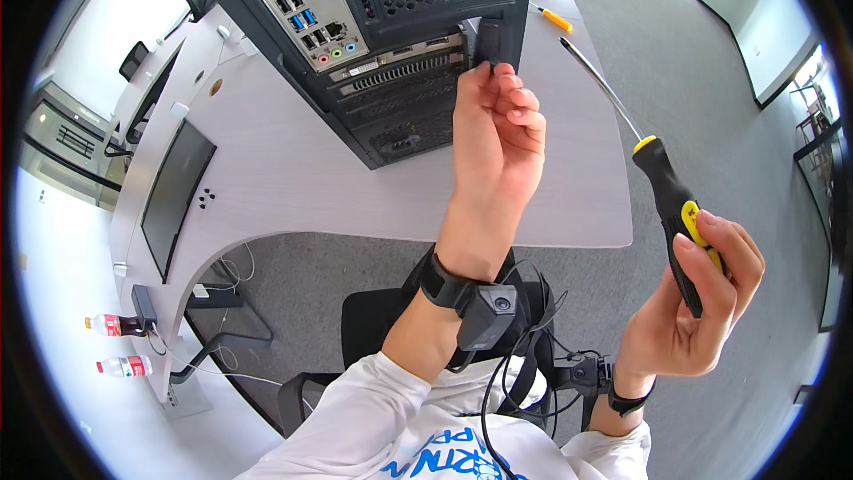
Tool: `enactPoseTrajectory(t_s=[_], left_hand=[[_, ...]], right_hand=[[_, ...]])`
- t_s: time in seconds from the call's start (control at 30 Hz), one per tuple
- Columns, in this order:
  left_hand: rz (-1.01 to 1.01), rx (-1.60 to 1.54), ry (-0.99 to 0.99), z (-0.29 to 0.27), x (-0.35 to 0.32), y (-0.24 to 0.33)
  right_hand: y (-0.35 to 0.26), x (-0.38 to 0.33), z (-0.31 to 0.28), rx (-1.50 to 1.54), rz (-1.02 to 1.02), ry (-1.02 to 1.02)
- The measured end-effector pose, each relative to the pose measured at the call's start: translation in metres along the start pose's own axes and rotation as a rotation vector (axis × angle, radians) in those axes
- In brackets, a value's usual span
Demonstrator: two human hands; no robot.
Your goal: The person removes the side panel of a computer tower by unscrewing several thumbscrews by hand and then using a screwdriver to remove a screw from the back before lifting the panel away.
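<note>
A black desktop computer case (311,102) stands on the table with its rear side toward me, its ports and expansion slots showing. My left hand (499,138) is raised to the slot area at its right edge, thumb and forefinger pinched on a small black plate (488,38). The other left fingers curl loosely. Whether the plate is still attached to the case, I cannot tell. Off to the right of the table, my right hand (689,329) grips a screwdriver (662,173) by its black and yellow handle. Its long metal shaft points up and left, the tip apart from the case.
On the pale table (569,196), an orange-handled screwdriver (557,20) lies right of the case. A dark flat panel (178,196) and several small black screws (206,199) lie to the left. Two bottles (124,366) are at far left. Cables (524,338) hang by my wrists.
</note>
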State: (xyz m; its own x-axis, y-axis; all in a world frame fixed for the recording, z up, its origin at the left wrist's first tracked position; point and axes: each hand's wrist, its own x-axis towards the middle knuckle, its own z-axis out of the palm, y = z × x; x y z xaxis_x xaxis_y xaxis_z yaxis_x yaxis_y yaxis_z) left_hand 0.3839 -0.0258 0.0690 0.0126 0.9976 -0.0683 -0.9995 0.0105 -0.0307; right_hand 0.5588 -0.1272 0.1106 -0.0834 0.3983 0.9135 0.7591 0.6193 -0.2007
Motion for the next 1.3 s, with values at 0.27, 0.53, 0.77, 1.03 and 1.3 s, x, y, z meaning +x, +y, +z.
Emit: enactPoseTrajectory(t_s=[0.27, 0.53, 0.77, 1.03, 1.3], left_hand=[[-0.093, 0.376, 0.014, -0.012, -0.024, 0.007], [-0.138, 1.088, -0.029, -0.044, -0.062, -0.006], [-0.088, 1.290, -0.125, -0.047, -0.087, 0.047], [0.059, 1.797, 0.109, -0.040, -0.115, 0.137], [0.253, 2.385, 0.513, -0.067, -0.114, 0.235]], right_hand=[[0.015, -0.004, 0.022, 0.047, 0.051, 0.035], [0.085, -0.072, 0.091, 0.369, 0.712, -0.049], [0.118, -0.068, 0.083, 0.471, 0.759, 0.083], [0.146, -0.078, 0.062, 0.509, 0.858, 0.172], [0.093, -0.085, 0.097, 0.256, 0.602, -0.214]])
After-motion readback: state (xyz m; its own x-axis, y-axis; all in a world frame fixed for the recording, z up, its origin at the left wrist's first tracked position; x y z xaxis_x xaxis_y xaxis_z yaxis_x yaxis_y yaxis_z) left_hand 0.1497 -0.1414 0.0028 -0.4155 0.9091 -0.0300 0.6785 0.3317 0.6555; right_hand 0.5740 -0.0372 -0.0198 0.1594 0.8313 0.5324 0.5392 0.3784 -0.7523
